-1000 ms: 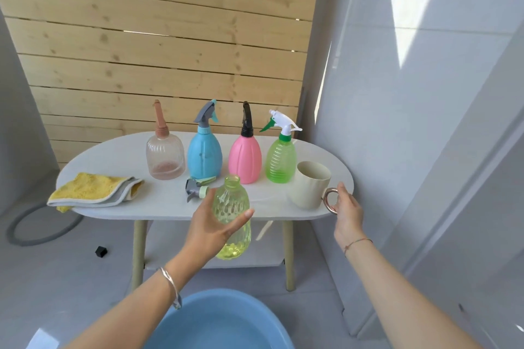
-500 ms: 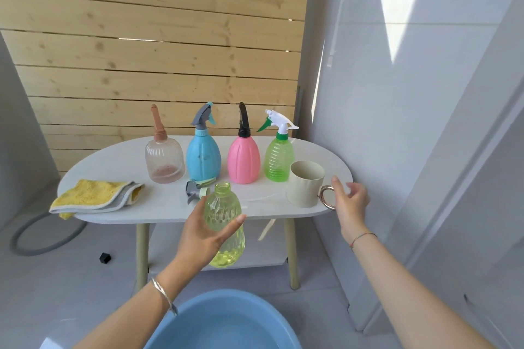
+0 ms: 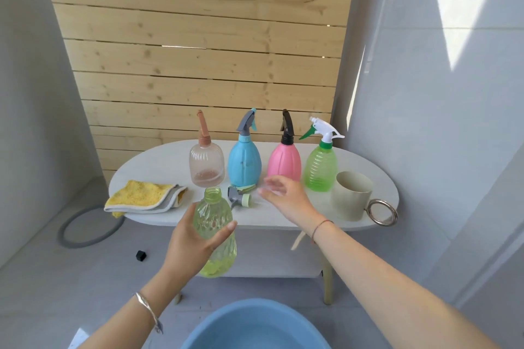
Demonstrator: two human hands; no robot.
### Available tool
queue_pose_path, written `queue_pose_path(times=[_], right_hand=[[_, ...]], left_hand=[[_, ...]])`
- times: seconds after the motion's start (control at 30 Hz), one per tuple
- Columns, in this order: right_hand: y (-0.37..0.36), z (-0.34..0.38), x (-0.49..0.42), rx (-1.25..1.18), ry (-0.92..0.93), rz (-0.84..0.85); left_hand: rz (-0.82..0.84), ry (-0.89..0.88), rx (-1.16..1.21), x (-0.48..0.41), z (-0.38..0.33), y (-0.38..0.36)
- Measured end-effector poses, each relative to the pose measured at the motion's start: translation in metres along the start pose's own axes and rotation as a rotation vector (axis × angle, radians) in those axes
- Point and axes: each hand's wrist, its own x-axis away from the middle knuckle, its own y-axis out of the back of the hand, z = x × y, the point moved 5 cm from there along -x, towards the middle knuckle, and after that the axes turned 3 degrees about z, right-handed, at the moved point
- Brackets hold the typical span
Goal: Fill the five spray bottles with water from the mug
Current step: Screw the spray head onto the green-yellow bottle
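My left hand (image 3: 192, 241) grips an uncapped yellow-green bottle (image 3: 215, 238) in front of the table, with a little liquid at its bottom. Its grey and green spray head (image 3: 239, 198) lies on the white table (image 3: 158, 161). My right hand (image 3: 283, 195) hovers blurred over the table just right of that spray head, fingers loose, holding nothing. A beige mug (image 3: 351, 195) with a metal ring handle stands at the right. Behind stand a clear brown-topped bottle (image 3: 206, 161), a blue bottle (image 3: 244, 161), a pink bottle (image 3: 284, 159) and a green bottle (image 3: 321, 167).
A folded yellow and grey cloth (image 3: 141, 197) lies on the table's left end. A blue basin (image 3: 255, 326) sits on the floor below me. A grey hose ring (image 3: 85, 227) and a small black cap (image 3: 141, 255) lie on the floor at the left. Grey walls close both sides.
My right hand has let go of the mug's handle and swung left towards the loose spray head. The left hand still holds the yellow-green bottle, raised slightly.
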Motion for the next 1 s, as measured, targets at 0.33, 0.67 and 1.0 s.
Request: queue_pose_path(times=[0.33,0.67,1.0], right_hand=[[-0.065,-0.022,-0.042,0.536,-0.007,0.129],[-0.019,0.052,0.006,-0.498,0.04,-0.117],[0.051,0.138,0.055,-1.274,0.194,-0.04]], left_hand=[[-0.042,0.002,0.109,-0.005,0.014,0.032],[-0.026,-0.004,0.123,0.005,-0.002,0.026],[0.1,-0.023,0.051,0.025,-0.01,-0.021]])
